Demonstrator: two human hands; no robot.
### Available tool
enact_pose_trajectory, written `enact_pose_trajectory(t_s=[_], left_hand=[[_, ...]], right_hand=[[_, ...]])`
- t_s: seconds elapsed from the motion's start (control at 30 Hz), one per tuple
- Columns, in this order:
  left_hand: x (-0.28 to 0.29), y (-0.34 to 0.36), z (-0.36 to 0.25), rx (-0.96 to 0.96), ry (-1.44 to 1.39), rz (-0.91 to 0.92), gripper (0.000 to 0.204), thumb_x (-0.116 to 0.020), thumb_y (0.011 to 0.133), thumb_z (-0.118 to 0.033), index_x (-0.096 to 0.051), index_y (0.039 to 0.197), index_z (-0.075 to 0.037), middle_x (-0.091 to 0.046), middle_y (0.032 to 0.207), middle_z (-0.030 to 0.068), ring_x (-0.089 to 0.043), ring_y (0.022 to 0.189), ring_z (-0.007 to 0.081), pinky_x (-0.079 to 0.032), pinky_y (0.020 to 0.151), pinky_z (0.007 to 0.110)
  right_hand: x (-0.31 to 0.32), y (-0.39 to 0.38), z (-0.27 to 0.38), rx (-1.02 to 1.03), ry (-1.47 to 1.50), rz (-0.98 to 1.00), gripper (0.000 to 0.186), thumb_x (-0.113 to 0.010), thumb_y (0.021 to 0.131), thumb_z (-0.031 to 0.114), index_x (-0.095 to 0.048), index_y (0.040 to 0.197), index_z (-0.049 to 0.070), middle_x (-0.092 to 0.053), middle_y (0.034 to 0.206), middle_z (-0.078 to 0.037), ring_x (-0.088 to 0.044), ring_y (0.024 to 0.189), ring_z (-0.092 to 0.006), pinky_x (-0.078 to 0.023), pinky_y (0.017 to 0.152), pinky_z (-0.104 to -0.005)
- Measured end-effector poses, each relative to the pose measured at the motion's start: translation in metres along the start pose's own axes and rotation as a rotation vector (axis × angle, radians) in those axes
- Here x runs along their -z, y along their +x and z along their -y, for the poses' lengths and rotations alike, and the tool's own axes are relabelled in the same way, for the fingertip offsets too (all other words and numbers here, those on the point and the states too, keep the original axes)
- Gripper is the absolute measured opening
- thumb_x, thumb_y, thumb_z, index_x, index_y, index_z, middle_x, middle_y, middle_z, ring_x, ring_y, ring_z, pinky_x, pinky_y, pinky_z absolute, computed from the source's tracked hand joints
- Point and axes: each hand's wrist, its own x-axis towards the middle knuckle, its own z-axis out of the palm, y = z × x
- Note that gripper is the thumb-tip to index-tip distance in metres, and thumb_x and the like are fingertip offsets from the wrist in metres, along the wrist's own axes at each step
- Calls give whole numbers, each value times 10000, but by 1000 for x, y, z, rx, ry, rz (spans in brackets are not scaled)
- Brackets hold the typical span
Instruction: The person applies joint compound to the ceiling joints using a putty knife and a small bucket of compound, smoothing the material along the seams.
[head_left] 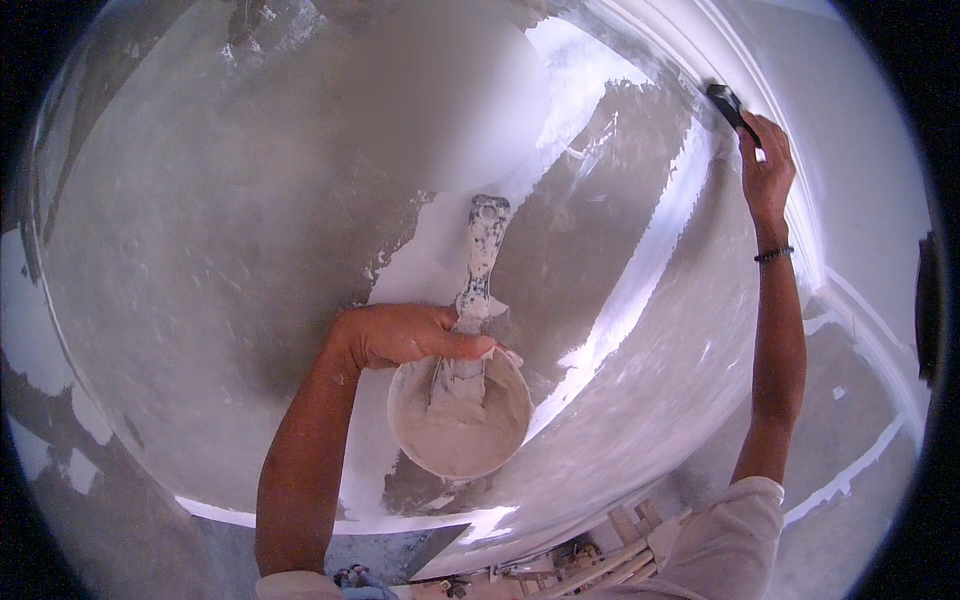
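At the middle, my left hand is closed on the rim of a small round bucket. Pale, wet joint compound lies inside it. A compound-smeared putty knife stands in the bucket, its handle pointing up; my left thumb crosses its lower part and pins it at the rim. High at the right, my raised right hand grips a black hand tool against the wall, close beside the white moulding. The tool's exact kind is hard to make out.
The grey wall fills most of the view, with smooth white bands across it. White moulding runs along the upper right, beside a pale ceiling. Far below are wooden boards and scattered items.
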Motion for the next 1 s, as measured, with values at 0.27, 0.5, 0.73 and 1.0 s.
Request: enact_pose_trajectory(t_s=[0.27,0.5,0.73,1.0], left_hand=[[1,0,4,-27,-22,-16,694,-624,811,-547,-569,1176,41,-609,1139,158,-556,1079,234,-411,946,310],[2,-1,0,-6,-34,12,686,-628,819,-528,-562,1172,56,-606,1141,146,-555,1069,210,-409,949,303],[0,-3,0,-8,17,-22,656,-618,837,-507,-554,1189,44,-593,1171,141,-540,1094,219,-386,974,302],[-4,-9,-16,64,-6,0,678,-628,827,-510,-540,1197,50,-592,1173,147,-540,1104,229,-380,983,307]], right_hand=[[-29,57,59,202,109,-122,269,-681,810,72,-661,1070,139,-650,1016,-92,-626,916,-230,-517,796,-329],[-47,100,98,274,182,-116,154,-600,860,76,-648,1005,54,-632,891,-104,-602,847,-228,-510,732,-347],[-40,84,71,274,-16,-87,228,-644,846,99,-643,1073,120,-639,1018,-85,-618,926,-216,-530,769,-332],[-2,24,-1,55,-75,24,293,-672,818,72,-645,1103,133,-647,1056,-91,-625,944,-237,-516,808,-340]])
